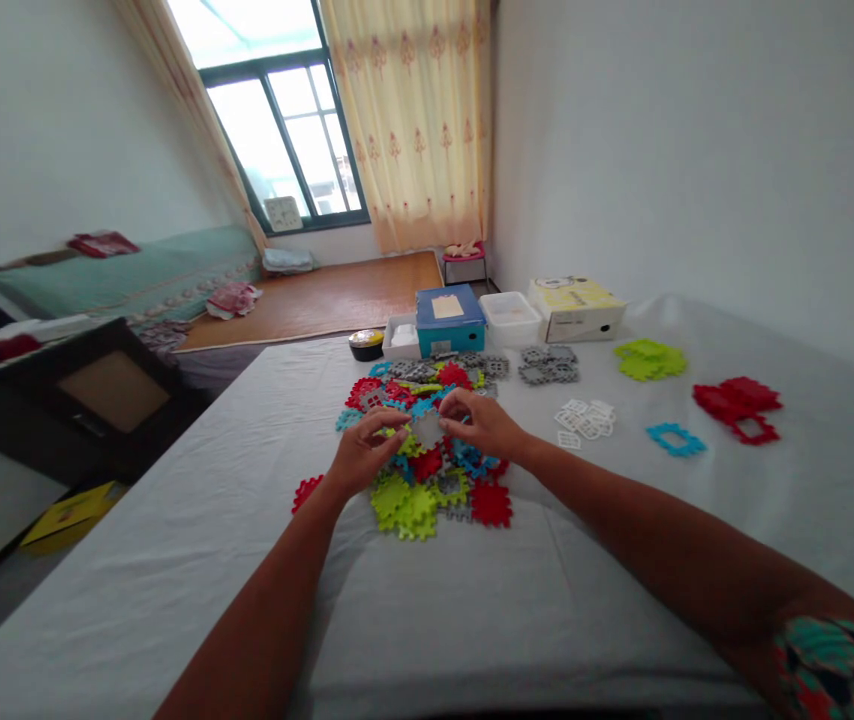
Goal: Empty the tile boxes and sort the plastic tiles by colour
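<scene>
A mixed heap of interlocking plastic tiles lies on the table [247,480] in front of me. It has red tiles [491,503], lime tiles [406,507], blue tiles and grey tiles with toothed edges. My right hand [481,422] pinches the edge of a flat grey tile [428,431] over the middle of the heap. Left of that tile, my left hand [368,448] hovers low over the pile, its thumb and curved fingers apart beside a lime tile. Some pieces beneath both hands are hidden.
Sorted to the right are grey tiles [549,365], white window-like pieces [587,419], lime tiles [650,358], a blue frame [676,440] and red tiles [738,402]. Behind the heap stand a blue box [451,322], a white tub [511,320], a yellow-and-white box [575,310] and a round black-and-yellow container [366,346].
</scene>
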{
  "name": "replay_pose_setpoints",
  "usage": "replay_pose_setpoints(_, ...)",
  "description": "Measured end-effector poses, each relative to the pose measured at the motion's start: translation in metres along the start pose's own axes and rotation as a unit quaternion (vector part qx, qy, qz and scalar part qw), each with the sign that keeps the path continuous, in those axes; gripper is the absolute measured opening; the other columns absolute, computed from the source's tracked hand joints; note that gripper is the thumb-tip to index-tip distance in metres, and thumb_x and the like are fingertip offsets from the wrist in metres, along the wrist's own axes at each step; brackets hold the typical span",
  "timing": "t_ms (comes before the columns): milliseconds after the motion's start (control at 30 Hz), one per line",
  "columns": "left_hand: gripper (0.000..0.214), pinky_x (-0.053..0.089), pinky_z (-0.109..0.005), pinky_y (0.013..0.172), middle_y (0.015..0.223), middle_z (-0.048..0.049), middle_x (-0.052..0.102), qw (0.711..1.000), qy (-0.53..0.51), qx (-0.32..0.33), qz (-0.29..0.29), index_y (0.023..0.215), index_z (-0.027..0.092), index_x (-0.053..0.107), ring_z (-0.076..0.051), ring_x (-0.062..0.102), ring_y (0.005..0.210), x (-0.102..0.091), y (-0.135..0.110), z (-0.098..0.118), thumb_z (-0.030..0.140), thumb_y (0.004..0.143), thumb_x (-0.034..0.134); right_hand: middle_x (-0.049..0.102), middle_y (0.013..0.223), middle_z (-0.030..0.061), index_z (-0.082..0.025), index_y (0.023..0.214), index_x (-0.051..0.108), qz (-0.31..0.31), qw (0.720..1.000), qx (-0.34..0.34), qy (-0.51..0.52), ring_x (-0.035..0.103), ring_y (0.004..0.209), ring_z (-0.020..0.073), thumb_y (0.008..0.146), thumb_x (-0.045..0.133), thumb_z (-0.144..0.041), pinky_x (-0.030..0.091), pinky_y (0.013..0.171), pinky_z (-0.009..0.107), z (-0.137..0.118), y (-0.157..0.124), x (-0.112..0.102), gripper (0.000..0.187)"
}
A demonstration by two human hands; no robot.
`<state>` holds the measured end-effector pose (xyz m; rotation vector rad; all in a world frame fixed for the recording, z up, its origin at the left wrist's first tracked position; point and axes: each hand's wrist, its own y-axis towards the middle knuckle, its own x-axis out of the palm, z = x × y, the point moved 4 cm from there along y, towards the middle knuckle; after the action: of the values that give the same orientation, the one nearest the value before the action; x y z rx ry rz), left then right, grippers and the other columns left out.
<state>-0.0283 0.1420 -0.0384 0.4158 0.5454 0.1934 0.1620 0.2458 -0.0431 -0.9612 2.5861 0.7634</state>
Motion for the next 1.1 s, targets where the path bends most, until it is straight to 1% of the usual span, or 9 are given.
replay_pose_setpoints(133, 0.024, 0.058, -0.026, 0.066, 0.105, -0.0079, 0.068, 1.0, 0.015, -0.012, 0.02, 0.097, 0.021, 0.072, -0.02, 0.064, 0.099, -0.01, 0.001, -0.008, 0.039, 0.084, 0.064, 0.068, 0.08, 0.0037, -0.018, 0.092, 0.059, 0.165, 0.984, 0.063, -0.026, 0.063, 0.07, 0.0165, 0.076, 0.061, -0.04, 0.05, 0.067, 0.03, 0.049, 0.014, -0.085, 0.027)
replay_pose_setpoints(233, 0.024, 0.059, -0.028, 0.068, 0.105, -0.0073, 0.069, 0.999, 0.017, -0.019, 0.031, 0.098, 0.021, 0.072, -0.02, 0.065, 0.096, -0.015, 0.002, -0.012, 0.039, 0.084, 0.063, 0.07, 0.082, 0.0076, -0.017, 0.088, 0.062, 0.318, 0.927, 0.136, -0.146, 0.064, 0.074, 0.0197, 0.072, 0.062, -0.038, 0.05, 0.072, 0.033, 0.096, 0.001, -0.161, 0.027)
replay_pose_setpoints(300, 0.025, 0.059, -0.028, 0.068, 0.104, -0.0071, 0.069, 0.999, 0.016, -0.018, 0.033, 0.098, 0.021, 0.072, -0.02, 0.066, 0.094, -0.016, 0.003, -0.013, 0.04, 0.084, 0.062, 0.071, 0.083, 0.0094, -0.017, 0.087, 0.064, 0.354, 0.892, 0.186, -0.209, 0.065, 0.075, 0.0213, 0.071, 0.061, -0.036, 0.05, 0.072, 0.035, 0.125, -0.014, -0.197, 0.025)
replay_pose_setpoints(400, 0.025, 0.058, -0.027, 0.066, 0.101, -0.0068, 0.07, 0.998, 0.031, -0.018, 0.05, 0.094, 0.02, 0.073, -0.02, 0.066, 0.092, -0.017, 0.004, -0.013, 0.04, 0.082, 0.063, 0.072, 0.083, 0.0112, -0.015, 0.087, 0.066, 0.362, 0.868, 0.236, -0.244, 0.066, 0.075, 0.0222, 0.07, 0.06, -0.034, 0.05, 0.073, 0.035, 0.158, -0.033, -0.222, 0.026)
replay_pose_setpoints(533, 0.025, 0.057, -0.026, 0.067, 0.099, -0.0059, 0.07, 0.992, 0.064, -0.03, 0.102, 0.094, 0.02, 0.072, -0.019, 0.065, 0.091, -0.029, 0.005, -0.019, 0.04, 0.082, 0.062, 0.072, 0.08, 0.0096, -0.016, 0.082, 0.068, 0.335, 0.862, 0.24, -0.295, 0.065, 0.078, 0.0233, 0.07, 0.059, -0.034, 0.049, 0.075, 0.035, 0.176, -0.041, -0.223, 0.023)
replay_pose_setpoints(667, 0.026, 0.057, -0.028, 0.069, 0.1, -0.0064, 0.071, 0.984, 0.096, -0.06, 0.141, 0.097, 0.019, 0.072, -0.019, 0.065, 0.091, -0.045, 0.005, -0.033, 0.037, 0.083, 0.058, 0.071, 0.085, 0.009, -0.018, 0.085, 0.068, 0.379, 0.836, 0.188, -0.349, 0.063, 0.08, 0.0233, 0.075, 0.054, -0.035, 0.047, 0.077, 0.036, 0.171, -0.038, -0.219, 0.024)
replay_pose_setpoints(800, 0.03, 0.056, -0.037, 0.084, 0.117, -0.0078, 0.066, 0.986, 0.155, -0.018, 0.059, 0.109, 0.023, 0.069, -0.022, 0.062, 0.107, -0.04, 0.005, -0.043, 0.033, 0.085, 0.055, 0.069, 0.091, 0.0104, -0.017, 0.094, 0.068, 0.367, 0.841, 0.151, -0.368, 0.06, 0.077, 0.0226, 0.078, 0.049, -0.03, 0.047, 0.076, 0.036, 0.157, -0.028, -0.206, 0.028)
replay_pose_setpoints(900, 0.037, 0.045, -0.046, 0.103, 0.127, -0.0087, 0.062, 0.973, 0.228, 0.025, -0.012, 0.122, 0.024, 0.064, -0.025, 0.055, 0.12, -0.026, 0.005, -0.046, 0.032, 0.088, 0.055, 0.068, 0.096, 0.0112, -0.016, 0.098, 0.068, 0.325, 0.855, 0.117, -0.386, 0.06, 0.08, 0.0225, 0.08, 0.047, -0.028, 0.046, 0.078, 0.036, 0.146, -0.02, -0.189, 0.03)
replay_pose_setpoints(1100, 0.047, 0.042, -0.046, 0.105, 0.129, -0.0099, 0.059, 0.948, 0.307, 0.054, -0.065, 0.133, 0.024, 0.057, -0.026, 0.052, 0.12, -0.013, 0.003, -0.04, 0.027, 0.086, 0.059, 0.066, 0.101, 0.0116, -0.016, 0.098, 0.068, 0.255, 0.873, 0.062, -0.411, 0.06, 0.089, 0.0235, 0.08, 0.046, -0.025, 0.046, 0.084, 0.036, 0.129, -0.01, -0.158, 0.03)
